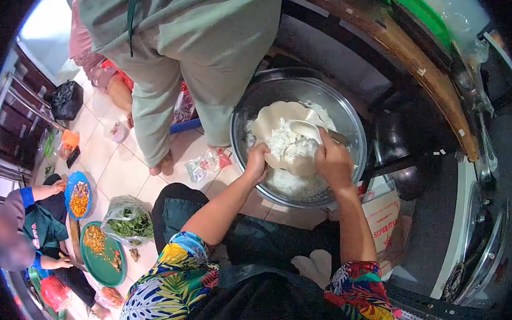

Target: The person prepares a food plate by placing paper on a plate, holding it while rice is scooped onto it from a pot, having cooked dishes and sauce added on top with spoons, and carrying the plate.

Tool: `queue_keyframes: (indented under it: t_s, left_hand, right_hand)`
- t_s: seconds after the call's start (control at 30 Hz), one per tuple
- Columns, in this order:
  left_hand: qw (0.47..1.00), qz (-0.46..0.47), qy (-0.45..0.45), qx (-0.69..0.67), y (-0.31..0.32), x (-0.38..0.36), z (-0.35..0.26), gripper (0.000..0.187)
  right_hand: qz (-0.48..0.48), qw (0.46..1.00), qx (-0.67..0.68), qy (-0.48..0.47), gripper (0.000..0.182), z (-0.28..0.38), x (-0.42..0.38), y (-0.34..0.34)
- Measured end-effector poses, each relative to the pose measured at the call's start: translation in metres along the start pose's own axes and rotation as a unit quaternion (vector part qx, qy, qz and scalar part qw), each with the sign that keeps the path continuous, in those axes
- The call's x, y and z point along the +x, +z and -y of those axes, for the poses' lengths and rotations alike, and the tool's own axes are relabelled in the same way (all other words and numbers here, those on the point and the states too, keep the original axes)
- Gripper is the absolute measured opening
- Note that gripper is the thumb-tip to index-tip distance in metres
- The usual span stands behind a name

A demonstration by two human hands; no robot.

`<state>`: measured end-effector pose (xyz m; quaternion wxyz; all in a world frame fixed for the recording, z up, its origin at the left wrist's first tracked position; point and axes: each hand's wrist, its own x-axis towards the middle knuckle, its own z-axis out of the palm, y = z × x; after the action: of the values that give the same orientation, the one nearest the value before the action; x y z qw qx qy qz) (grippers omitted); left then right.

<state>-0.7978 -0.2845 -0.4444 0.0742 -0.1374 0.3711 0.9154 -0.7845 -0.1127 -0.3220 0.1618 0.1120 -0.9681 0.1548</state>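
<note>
A cream bowl with a wavy rim is held over a wide metal basin. White flour-like powder lies heaped in the bowl, and more of it coats the basin. My left hand grips the bowl's left rim, fingers closed on it. On the other side, my right hand is closed around a white scoop, whose head rests in the powder; its fingers hide the handle.
A standing person is close beyond the basin. At left, a seated person works by a green tray and a blue basket of chopped orange pieces. A bag of leaves and a cardboard box are on the floor.
</note>
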Motion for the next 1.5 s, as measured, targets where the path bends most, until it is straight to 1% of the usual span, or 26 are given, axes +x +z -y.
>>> queue_keyframes:
  t_s: [0.07,0.17,0.2,0.27,0.33,0.4,0.43,0.5,0.53,0.6,0.63,0.67,0.73,0.77,0.8,0.87,0.93,1.0,1.07,1.13,1.2,1.27,1.33,1.37,1.43,1.5]
  left_hand:
    - [1.0,-0.016,-0.004,0.007,0.002,-0.001,0.002,0.023]
    - [1.0,-0.002,0.01,-0.01,0.001,0.003,0.005,0.021]
    - [1.0,-0.018,0.016,0.021,0.004,0.0,-0.002,0.019]
    - [0.998,-0.042,0.011,0.055,0.004,-0.006,-0.01,0.017]
    - [1.0,-0.009,-0.006,0.007,0.0,-0.003,-0.019,0.014]
    - [0.999,-0.028,-0.025,-0.005,-0.002,-0.003,-0.036,0.029]
    - [1.0,0.008,0.009,-0.019,-0.003,0.004,-0.041,0.025]
    - [1.0,-0.003,0.005,-0.006,-0.014,0.009,-0.043,0.021]
    - [1.0,0.002,-0.004,-0.013,-0.019,0.016,-0.046,0.019]
    - [1.0,-0.002,0.0,0.001,-0.027,0.023,-0.044,0.018]
    - [1.0,-0.008,0.008,0.012,-0.031,0.026,-0.043,0.017]
    - [1.0,-0.011,0.004,0.013,-0.042,0.035,-0.038,0.017]
    - [0.998,-0.026,0.039,0.033,-0.063,0.049,-0.025,0.015]
    - [0.995,-0.045,0.068,0.061,-0.067,0.051,-0.021,0.014]
    - [0.995,-0.049,0.062,0.062,-0.057,0.042,-0.024,0.014]
    - [0.992,-0.068,0.101,0.026,-0.033,0.027,-0.034,0.014]
    - [0.993,-0.071,0.095,0.014,-0.051,0.042,-0.024,0.016]
    - [0.983,-0.072,0.153,0.069,-0.066,0.053,-0.018,0.013]
    - [0.982,-0.092,0.151,0.068,-0.066,0.053,-0.015,0.013]
    - [0.98,-0.116,0.148,0.069,-0.056,0.044,-0.02,0.014]
    - [0.967,-0.135,0.194,0.095,-0.049,0.039,-0.022,0.013]
    - [0.969,-0.136,0.191,0.072,-0.049,0.04,-0.021,0.013]
    - [0.971,-0.138,0.189,0.049,-0.057,0.045,-0.018,0.013]
    - [0.968,-0.136,0.198,0.07,-0.06,0.048,-0.017,0.012]
    - [0.965,-0.134,0.207,0.091,-0.057,0.046,-0.019,0.012]
    - [0.973,-0.121,0.188,0.052,-0.051,0.04,-0.021,0.012]
  right_hand:
    - [0.066,0.997,0.017,0.03,0.039,0.009,0.002,-0.006]
    - [0.129,0.99,0.003,0.047,0.039,0.01,0.0,0.008]
    - [0.13,0.99,0.005,0.049,0.039,-0.001,0.003,0.016]
    - [0.033,0.983,0.173,0.042,0.04,-0.037,0.004,0.029]
    - [-0.079,0.967,0.241,0.014,0.039,-0.058,0.007,0.02]
    - [0.005,0.982,0.131,0.139,0.036,-0.069,0.011,-0.006]
    - [0.006,0.981,0.129,0.144,0.036,-0.072,0.01,-0.007]
    - [0.066,0.972,-0.074,0.214,0.03,-0.078,0.007,-0.005]
    - [0.067,0.971,-0.074,0.217,0.03,-0.086,0.005,0.001]
    - [0.23,0.939,-0.185,0.177,0.024,-0.117,-0.002,0.031]
    - [0.195,0.946,-0.203,0.158,0.019,-0.139,-0.008,0.058]
    - [0.2,0.945,-0.203,0.16,0.019,-0.141,-0.008,0.06]
    - [0.271,0.925,-0.248,0.101,0.019,-0.144,-0.012,0.065]
    - [0.278,0.923,-0.247,0.103,0.019,-0.144,-0.016,0.07]
    - [0.278,0.924,-0.243,0.096,0.019,-0.146,-0.019,0.074]
    - [0.281,0.925,-0.238,0.092,0.019,-0.148,-0.017,0.079]
    - [0.339,0.918,-0.191,0.074,0.021,-0.142,-0.011,0.074]
    - [0.326,0.925,-0.171,0.092,0.02,-0.146,-0.018,0.084]
    - [0.311,0.932,-0.155,0.106,0.02,-0.157,-0.017,0.09]
    - [0.405,0.897,-0.178,0.027,0.019,-0.163,-0.013,0.091]
    - [0.404,0.898,-0.176,0.002,0.017,-0.167,-0.019,0.092]
    - [0.401,0.899,-0.176,-0.023,0.017,-0.171,-0.023,0.091]
    - [0.377,0.891,-0.197,-0.156,0.018,-0.173,-0.025,0.092]
    - [0.378,0.891,-0.196,-0.155,0.018,-0.173,-0.027,0.093]
    - [0.402,0.9,-0.162,-0.047,0.028,-0.174,-0.031,0.095]
    - [0.418,0.895,-0.151,-0.04,0.029,-0.172,-0.036,0.096]
